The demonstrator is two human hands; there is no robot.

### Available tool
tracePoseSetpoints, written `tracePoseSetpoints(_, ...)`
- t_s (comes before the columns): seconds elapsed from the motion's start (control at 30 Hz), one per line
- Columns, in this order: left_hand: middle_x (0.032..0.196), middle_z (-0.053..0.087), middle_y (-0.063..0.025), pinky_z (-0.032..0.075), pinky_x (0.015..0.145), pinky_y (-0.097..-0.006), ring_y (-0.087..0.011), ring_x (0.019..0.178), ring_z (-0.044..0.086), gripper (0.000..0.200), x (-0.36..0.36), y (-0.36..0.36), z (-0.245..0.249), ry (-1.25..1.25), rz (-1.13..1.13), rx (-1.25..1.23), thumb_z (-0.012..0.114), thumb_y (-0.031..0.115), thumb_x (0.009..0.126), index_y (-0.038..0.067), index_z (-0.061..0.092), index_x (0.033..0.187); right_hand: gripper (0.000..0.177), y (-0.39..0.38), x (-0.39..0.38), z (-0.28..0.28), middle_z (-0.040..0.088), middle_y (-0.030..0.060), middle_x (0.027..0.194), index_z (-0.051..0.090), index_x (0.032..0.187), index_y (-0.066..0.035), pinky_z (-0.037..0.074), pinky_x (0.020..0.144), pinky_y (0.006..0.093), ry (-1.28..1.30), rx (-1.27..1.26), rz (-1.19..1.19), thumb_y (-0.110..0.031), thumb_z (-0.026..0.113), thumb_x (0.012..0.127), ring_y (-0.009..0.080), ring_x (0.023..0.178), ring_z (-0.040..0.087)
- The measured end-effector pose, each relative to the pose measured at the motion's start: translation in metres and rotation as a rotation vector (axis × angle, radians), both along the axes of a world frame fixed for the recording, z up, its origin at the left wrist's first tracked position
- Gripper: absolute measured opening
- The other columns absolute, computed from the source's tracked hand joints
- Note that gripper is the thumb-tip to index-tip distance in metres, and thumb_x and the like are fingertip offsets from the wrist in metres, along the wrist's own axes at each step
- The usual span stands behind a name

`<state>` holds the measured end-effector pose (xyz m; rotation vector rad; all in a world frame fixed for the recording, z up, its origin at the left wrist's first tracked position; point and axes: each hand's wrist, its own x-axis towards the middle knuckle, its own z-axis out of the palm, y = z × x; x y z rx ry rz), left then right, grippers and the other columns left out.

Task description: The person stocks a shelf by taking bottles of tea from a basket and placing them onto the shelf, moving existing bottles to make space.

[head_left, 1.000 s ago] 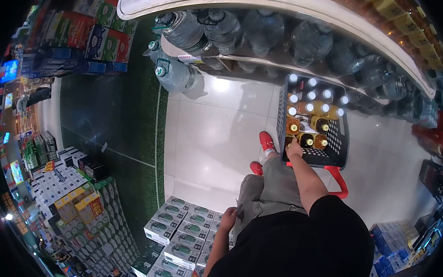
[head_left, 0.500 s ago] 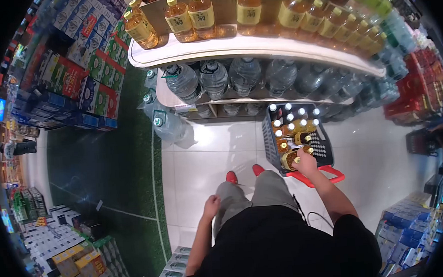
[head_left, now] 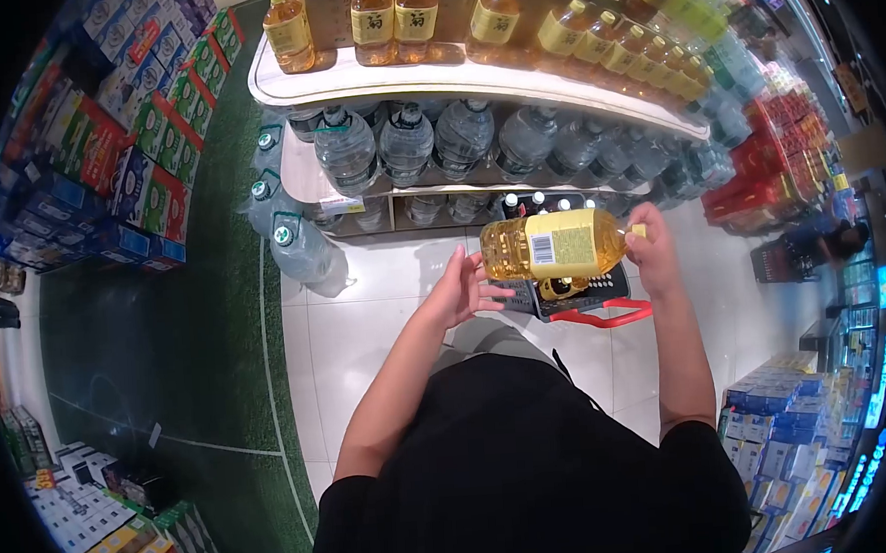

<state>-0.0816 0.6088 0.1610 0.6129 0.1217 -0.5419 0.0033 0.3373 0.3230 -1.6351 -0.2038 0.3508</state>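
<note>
- The left grip (head_left: 464, 287) is raised before the chest, palm turned toward the right, fingers spread and loose, clasping nothing.
- The right grip (head_left: 652, 248) is at like height, fingers curled tight.
- The left forearm (head_left: 388, 379) and right forearm (head_left: 683, 359) reach forward, elbows bent.

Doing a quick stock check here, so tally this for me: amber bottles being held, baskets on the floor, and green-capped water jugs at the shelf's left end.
Amber bottle held in the right hand: 1
Basket on the floor: 1
Green-capped water jugs: 3
Total: 5
</note>
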Motion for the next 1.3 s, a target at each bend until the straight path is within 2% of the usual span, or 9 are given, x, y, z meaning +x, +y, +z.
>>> tracePoseSetpoints(0.17,0.118,0.056,-0.0135,0.056,0.065,-0.0334,-0.0241,0.092,0.064,0.067,0.006,-0.009,-0.001,-0.084,-0.141,0.021,0.019,0.063,0.093,0.016,0.031,0.139,0.029,0.028,-0.014,0.020,0.046,-0.0024,0.082,0.045,0.094,-0.008,0.038,0.062,0.0192,-0.218,-0.111,0.167,-0.005,0.064,0.072,0.0038,0.072,0.045)
tracePoseSetpoints(0.27,0.122,0.054,-0.0127,0.054,0.070,-0.0337,-0.0218,0.098,0.061,0.064,-0.004,-0.006,0.009,-0.125,0.050,0.110,0.019,0.059,0.095,0.016,0.029,0.140,0.029,0.030,-0.015,0.017,0.046,-0.0015,0.086,0.046,0.094,-0.008,0.038,0.065,0.0197,-0.322,-0.136,0.206,-0.005,0.065,0.072,0.0045,0.074,0.045)
tracePoseSetpoints(0.5,0.136,0.029,-0.0118,0.047,0.094,-0.0392,-0.0252,0.120,0.045,0.079,0.002,0.015,0.034,-0.463,0.523,0.571,0.064,0.018,0.084,0.009,0.009,0.141,0.009,0.054,0.024,-0.013,0.049,-0.0020,0.089,0.052,0.094,-0.005,0.038,0.068,0.0192,-0.281,0.043,-0.153,-0.008,0.055,0.086,0.0037,0.078,0.045)
tracePoseSetpoints(0.63,0.135,0.022,-0.0126,0.042,0.101,-0.0434,-0.0296,0.123,0.042,0.111,0.020,0.022,0.052,-0.695,0.605,0.826,0.085,0.014,0.060,0.008,0.009,0.141,0.014,0.064,0.063,-0.029,0.051,-0.0037,0.077,0.054,0.084,-0.005,0.039,0.067,0.0194,-0.206,-0.067,-0.311,-0.017,0.055,0.092,0.0031,0.073,0.046)
tracePoseSetpoints(0.9,0.141,0.030,-0.0132,0.035,0.105,-0.0369,-0.0227,0.128,0.038,0.113,0.110,0.027,0.027,-0.692,0.546,0.997,0.076,0.001,0.069,0.005,-0.006,0.146,0.014,0.101,0.139,0.016,0.051,-0.0015,0.075,0.052,0.081,-0.003,0.041,0.066,0.0246,-0.523,-0.129,-0.234,-0.013,0.060,0.088,0.0068,0.073,0.047)
tracePoseSetpoints(1.0,0.136,0.040,-0.0130,0.040,0.100,-0.0318,-0.0224,0.125,0.042,0.097,0.163,0.013,0.021,-0.499,0.501,0.591,0.073,0.001,0.074,0.000,0.007,0.145,0.015,0.113,0.176,0.041,0.051,0.0056,0.073,0.051,0.080,-0.002,0.042,0.067,0.0278,-0.781,-0.320,-0.167,-0.011,0.062,0.084,0.0157,0.070,0.050)
tracePoseSetpoints(1.03,0.128,0.049,-0.0100,0.046,0.093,-0.0290,-0.0183,0.114,0.051,0.069,0.184,0.011,0.016,-0.532,0.459,0.663,0.063,-0.004,0.081,0.000,0.025,0.138,0.015,0.119,0.190,0.046,0.051,0.0073,0.073,0.051,0.080,-0.001,0.042,0.067,0.0286,-0.850,-0.335,-0.147,-0.010,0.062,0.083,0.0185,0.069,0.051)
tracePoseSetpoints(1.17,0.111,0.058,-0.0081,0.052,0.083,-0.0262,-0.0126,0.098,0.059,0.040,0.255,-0.003,0.011,-0.297,0.333,0.390,0.055,-0.001,0.088,0.000,0.041,0.125,0.014,0.124,0.255,0.046,0.054,0.0114,0.074,0.054,0.078,-0.002,0.044,0.062,0.0333,-0.999,-0.408,-0.091,-0.008,0.066,0.077,0.0288,0.066,0.054)
tracePoseSetpoints(1.3,0.121,0.053,-0.0148,0.049,0.090,-0.0339,-0.0226,0.109,0.056,0.040,0.318,-0.007,0.017,-0.118,0.209,0.219,0.054,0.005,0.089,-0.001,0.042,0.126,0.015,0.120,0.321,0.036,0.054,0.0103,0.073,0.055,0.078,-0.003,0.044,0.058,0.0347,-1.086,-0.453,-0.054,-0.009,0.069,0.076,0.0288,0.066,0.056)
